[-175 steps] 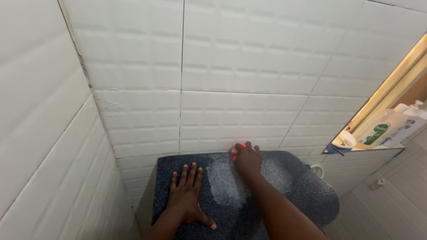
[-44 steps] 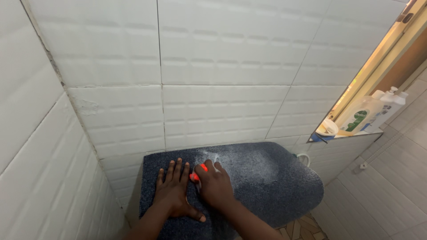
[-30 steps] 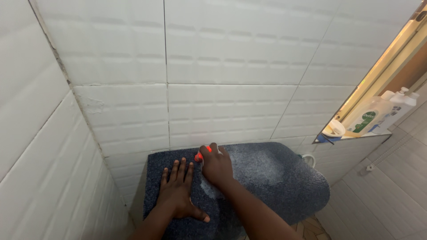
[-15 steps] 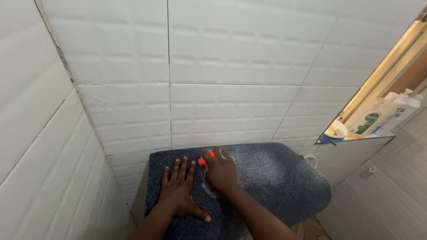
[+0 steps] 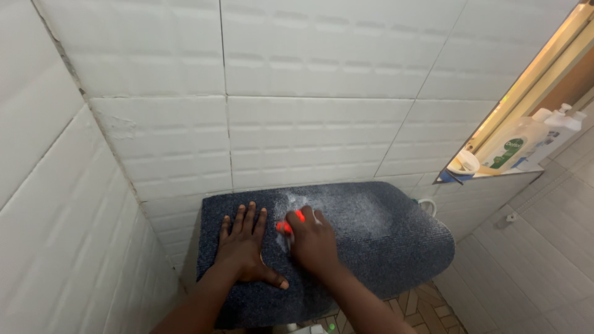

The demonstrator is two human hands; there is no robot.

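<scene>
I see right hand (image 5: 314, 242) fingers curled around red-orange scrub brush (image 5: 289, 222), pressing it onto dark blue mat (image 5: 383, 241); left hand (image 5: 242, 247) flat, fingers spread, just left of brush.

foamy dark blue mat (image 5: 383, 241) under hands

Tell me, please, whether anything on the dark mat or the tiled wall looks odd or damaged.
Pale, foamy-looking patches mark the dark blue mat beside the right hand, and the wall tile at left looks chipped near the corner.
</scene>
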